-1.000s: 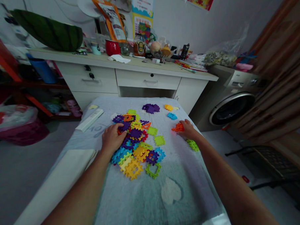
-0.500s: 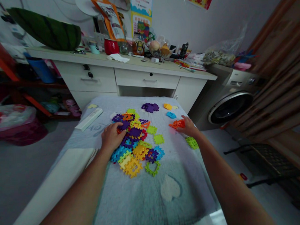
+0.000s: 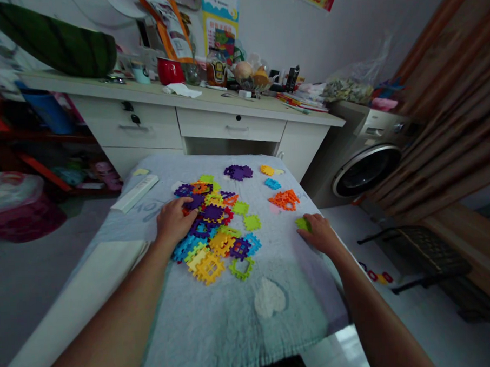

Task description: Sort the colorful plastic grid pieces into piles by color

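Observation:
My left hand (image 3: 176, 221) rests at the left side of a mixed heap of plastic interlocking tiles (image 3: 221, 241), its thumb and forefinger closed on a purple tile (image 3: 196, 201). Toward the table's right edge, my right hand (image 3: 318, 233) has its fingers around green interlocking tiles (image 3: 302, 223), partly hidden by the hand. Orange tiles (image 3: 285, 200) lie in a small pile just beyond it. Farther back are separate groups of purple tiles (image 3: 238, 172), blue tiles (image 3: 272, 184) and yellow tiles (image 3: 266, 170). Two flat lime tiles (image 3: 252, 222) sit at the heap's right side.
A pale cloth (image 3: 270, 298) covers the table. A long white box (image 3: 135, 193) lies at its left. Behind stands a white desk (image 3: 209, 117) crowded with jars and papers, with a washing machine (image 3: 361, 162) to the right. A dark woven stool (image 3: 418, 251) is on the floor.
My right hand has let go of the orange tiles and moved nearer, onto the green ones. My left hand stays on the purple tile. The whole view has shifted slightly.

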The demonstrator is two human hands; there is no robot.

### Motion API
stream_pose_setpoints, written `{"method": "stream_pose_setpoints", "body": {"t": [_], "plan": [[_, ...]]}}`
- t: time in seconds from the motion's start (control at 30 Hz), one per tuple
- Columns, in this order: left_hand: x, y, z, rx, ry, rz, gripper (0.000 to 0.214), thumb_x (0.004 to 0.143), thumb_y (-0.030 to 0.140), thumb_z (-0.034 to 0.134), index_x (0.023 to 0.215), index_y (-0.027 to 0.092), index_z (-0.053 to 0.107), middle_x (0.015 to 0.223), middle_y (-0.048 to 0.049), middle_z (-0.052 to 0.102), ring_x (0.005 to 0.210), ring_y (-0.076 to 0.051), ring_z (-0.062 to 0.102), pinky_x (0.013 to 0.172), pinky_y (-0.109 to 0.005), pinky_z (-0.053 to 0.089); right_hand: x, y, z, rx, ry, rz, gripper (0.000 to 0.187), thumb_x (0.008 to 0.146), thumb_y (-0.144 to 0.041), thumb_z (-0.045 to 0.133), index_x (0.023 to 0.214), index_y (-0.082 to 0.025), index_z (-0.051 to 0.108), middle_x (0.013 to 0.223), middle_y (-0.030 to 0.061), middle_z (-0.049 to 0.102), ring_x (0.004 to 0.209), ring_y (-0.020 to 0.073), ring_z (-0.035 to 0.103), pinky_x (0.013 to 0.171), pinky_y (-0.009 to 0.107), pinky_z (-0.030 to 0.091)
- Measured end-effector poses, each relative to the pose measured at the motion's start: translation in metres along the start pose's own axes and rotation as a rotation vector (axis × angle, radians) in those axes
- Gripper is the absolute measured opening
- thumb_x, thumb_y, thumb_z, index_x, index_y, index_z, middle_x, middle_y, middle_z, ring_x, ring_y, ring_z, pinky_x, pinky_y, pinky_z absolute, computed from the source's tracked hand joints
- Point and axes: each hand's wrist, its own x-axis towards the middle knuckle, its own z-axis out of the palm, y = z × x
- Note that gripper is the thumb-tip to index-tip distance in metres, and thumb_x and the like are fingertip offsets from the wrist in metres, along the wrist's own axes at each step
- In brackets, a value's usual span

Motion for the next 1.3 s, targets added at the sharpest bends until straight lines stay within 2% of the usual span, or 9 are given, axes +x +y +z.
{"method": "stream_pose_setpoints", "body": {"t": [0.27,0.47,0.57,0.7,1.03,1.17,1.3], "plan": [[0.0,-0.001,0.001,0.002,-0.006,-0.003,0.038,0.081,0.039,0.057,0.115,0.024,0.064,0.121,-0.0083,0.065,0.116,-0.031,0.056,0.1,-0.045,0.043,0.007,-0.013,-0.011,0.04,-0.012,-0.004,0.049,0.088,-0.042,0.057,0.128,-0.015,0.058,0.123,0.0159,0.059,0.113,0.0273,0.054,0.097,0.036,0.039],[0.001,-0.003,0.002,0.003,-0.005,0.002,0.039,0.081,0.041,0.057,0.116,0.025,0.063,0.123,-0.0082,0.064,0.116,-0.031,0.056,0.1,-0.045,0.043,0.013,-0.025,-0.027,0.01,0.007,0.059,0.047,0.087,-0.05,0.055,0.128,-0.026,0.061,0.137,0.0117,0.053,0.118,0.0333,0.05,0.094,0.047,0.04],[0.001,-0.002,0.002,0.003,-0.004,0.007,0.038,0.081,0.041,0.057,0.115,0.025,0.063,0.123,-0.008,0.064,0.116,-0.03,0.056,0.1,-0.044,0.043,0.02,-0.037,-0.031,0.003,-0.056,0.018,0.04,0.091,-0.046,0.05,0.123,-0.027,0.064,0.135,0.0108,0.055,0.117,0.0337,0.05,0.093,0.048,0.04],[0.001,-0.002,0.002,-0.004,-0.003,0.009,0.039,0.08,0.041,0.057,0.115,0.024,0.064,0.122,-0.0084,0.065,0.116,-0.031,0.057,0.1,-0.045,0.043,0.027,-0.044,-0.028,-0.034,-0.1,0.008,0.043,0.093,-0.049,0.044,0.124,-0.026,0.063,0.134,0.0121,0.056,0.117,0.0366,0.051,0.093,0.052,0.039],[0.001,-0.001,0.0,-0.013,0.0,-0.003,0.038,0.08,0.039,0.058,0.114,0.024,0.064,0.123,-0.0079,0.065,0.117,-0.031,0.056,0.101,-0.045,0.043,0.031,-0.039,-0.014,0.017,-0.051,0.072,0.055,0.093,-0.052,0.044,0.138,-0.022,0.051,0.145,0.0149,0.046,0.124,0.0382,0.047,0.098,0.055,0.038],[0.0,0.002,-0.002,-0.015,-0.008,-0.011,0.037,0.08,0.04,0.059,0.113,0.025,0.064,0.123,-0.0077,0.065,0.117,-0.03,0.056,0.102,-0.044,0.043,0.024,-0.025,-0.013,0.028,-0.022,0.07,0.054,0.091,-0.051,0.048,0.136,-0.019,0.052,0.145,0.0149,0.047,0.125,0.0347,0.048,0.1,0.05,0.038],[0.0,0.003,-0.002,-0.02,0.005,-0.01,0.036,0.08,0.039,0.059,0.113,0.025,0.064,0.122,-0.0065,0.065,0.116,-0.029,0.057,0.102,-0.044,0.043,0.011,-0.011,-0.01,0.002,0.019,0.064,0.06,0.085,-0.053,0.058,0.133,-0.017,0.053,0.135,0.0169,0.055,0.122,0.0311,0.051,0.101,0.043,0.038]]}}
